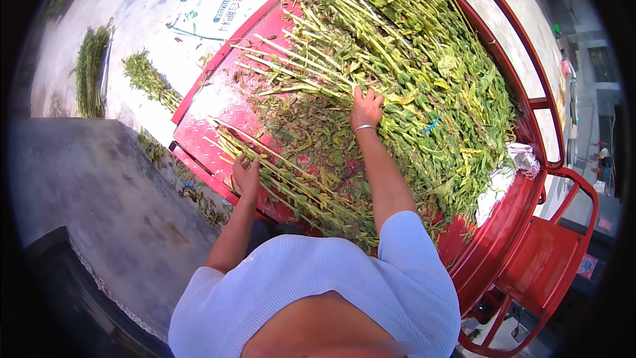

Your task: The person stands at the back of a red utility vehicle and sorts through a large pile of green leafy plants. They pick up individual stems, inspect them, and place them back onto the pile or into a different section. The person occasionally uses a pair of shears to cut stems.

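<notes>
A red cart bed [211,107] holds a large heap of green leafy plant stalks [424,59] with pale stems. My right hand [366,107], with a silver bangle on the wrist, reaches into the heap and closes on stalks at its near edge. My left hand [246,174] grips a smaller bundle of stalks [291,182] that lies across the near edge of the cart bed. Loose leaves and bits of stem cover the bed between my two hands.
The cart's red rail [523,46] curves around the far right side. A red seat frame [553,252] stands at the lower right. On the pale ground to the left lie green plant bundles [93,69] and a white printed sack [218,10]. A white plastic bag [513,169] hangs at the cart's right edge.
</notes>
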`<control>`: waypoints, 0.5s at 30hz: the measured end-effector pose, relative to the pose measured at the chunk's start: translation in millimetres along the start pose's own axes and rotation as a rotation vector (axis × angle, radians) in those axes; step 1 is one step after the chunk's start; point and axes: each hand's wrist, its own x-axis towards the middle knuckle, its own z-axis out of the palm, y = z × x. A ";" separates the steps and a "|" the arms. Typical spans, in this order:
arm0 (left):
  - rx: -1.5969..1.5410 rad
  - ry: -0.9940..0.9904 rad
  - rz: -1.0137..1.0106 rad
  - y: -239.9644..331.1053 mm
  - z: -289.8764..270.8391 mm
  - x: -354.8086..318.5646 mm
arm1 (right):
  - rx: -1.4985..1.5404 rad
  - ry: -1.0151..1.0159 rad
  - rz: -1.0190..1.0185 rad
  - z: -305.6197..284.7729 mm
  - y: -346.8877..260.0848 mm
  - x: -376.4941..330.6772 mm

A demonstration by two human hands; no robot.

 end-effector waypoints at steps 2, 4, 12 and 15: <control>-0.217 -0.115 -0.102 18.5 17.6 11.8 | 0.066 0.082 -0.070 7.3 13.0 6.0; -0.469 -0.227 -0.118 20.7 45.1 36.7 | 0.133 0.112 -0.234 6.4 33.1 11.1; -1.138 -0.554 -0.316 121.9 111.9 102.0 | 0.738 0.136 -0.187 -27.3 23.9 -48.1; -1.314 -0.615 -0.349 133.5 111.3 117.6 | 0.890 0.095 -0.109 -43.4 21.4 -85.4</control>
